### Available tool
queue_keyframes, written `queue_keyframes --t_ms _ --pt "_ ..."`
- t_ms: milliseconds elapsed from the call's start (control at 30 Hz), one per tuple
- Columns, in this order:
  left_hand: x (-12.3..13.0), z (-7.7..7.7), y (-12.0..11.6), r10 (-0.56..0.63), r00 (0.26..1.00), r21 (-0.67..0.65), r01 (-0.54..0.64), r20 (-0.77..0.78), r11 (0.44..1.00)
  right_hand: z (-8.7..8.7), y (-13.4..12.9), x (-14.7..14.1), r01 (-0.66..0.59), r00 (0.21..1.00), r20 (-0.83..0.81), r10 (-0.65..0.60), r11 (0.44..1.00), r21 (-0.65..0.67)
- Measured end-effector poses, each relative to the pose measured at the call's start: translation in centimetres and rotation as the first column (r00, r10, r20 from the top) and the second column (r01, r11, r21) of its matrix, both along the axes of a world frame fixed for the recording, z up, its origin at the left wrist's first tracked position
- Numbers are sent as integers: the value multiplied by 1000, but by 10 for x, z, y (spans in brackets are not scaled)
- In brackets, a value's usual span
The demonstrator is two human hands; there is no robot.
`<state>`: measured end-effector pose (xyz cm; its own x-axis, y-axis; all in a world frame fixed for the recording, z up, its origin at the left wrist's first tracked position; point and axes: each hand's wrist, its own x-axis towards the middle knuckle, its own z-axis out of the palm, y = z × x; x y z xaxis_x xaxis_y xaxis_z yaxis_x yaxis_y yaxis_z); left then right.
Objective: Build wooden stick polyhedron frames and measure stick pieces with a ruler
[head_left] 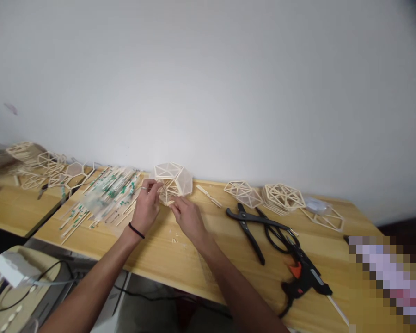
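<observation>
In the middle of the table, against the wall, stands a faceted wooden-stick frame (185,181), a rounded shape of joined panels, some backed with pale translucent sheet. My left hand (147,209), with a black band at its wrist, pinches the frame's left side. At its lower front, the fingers of my right hand (188,216) close on a stick edge. The fingertips partly hide the joint between them. Close to my left hand lie loose thin sticks (116,185), many with green tips, on a clear plastic bag.
Right of my hands lie short sticks (209,196), flat stick panels (284,196), black pliers (251,233), scissors (277,238) and a black glue gun (307,277) with an orange trigger. More stick frames (52,159) lie far left. A white box (15,268) with cables sits lower left.
</observation>
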<state>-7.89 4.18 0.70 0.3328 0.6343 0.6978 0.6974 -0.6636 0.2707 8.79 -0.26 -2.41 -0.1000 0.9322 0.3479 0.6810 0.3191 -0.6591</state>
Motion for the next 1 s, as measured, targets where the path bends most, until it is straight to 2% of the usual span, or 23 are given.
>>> queue_keyframes --t_ms 333,600,1000 --pt "-2 6 2 -50 998 17 49 38 999 -3 1 6 -7 1000 -7 7 1000 0" --pt "-4 0 -4 -140 990 26 140 14 990 -13 -3 10 4 1000 -20 -4 1000 -1" --pt "-4 -1 -8 -91 996 76 89 14 993 -25 1 11 -12 994 -107 17 999 46"
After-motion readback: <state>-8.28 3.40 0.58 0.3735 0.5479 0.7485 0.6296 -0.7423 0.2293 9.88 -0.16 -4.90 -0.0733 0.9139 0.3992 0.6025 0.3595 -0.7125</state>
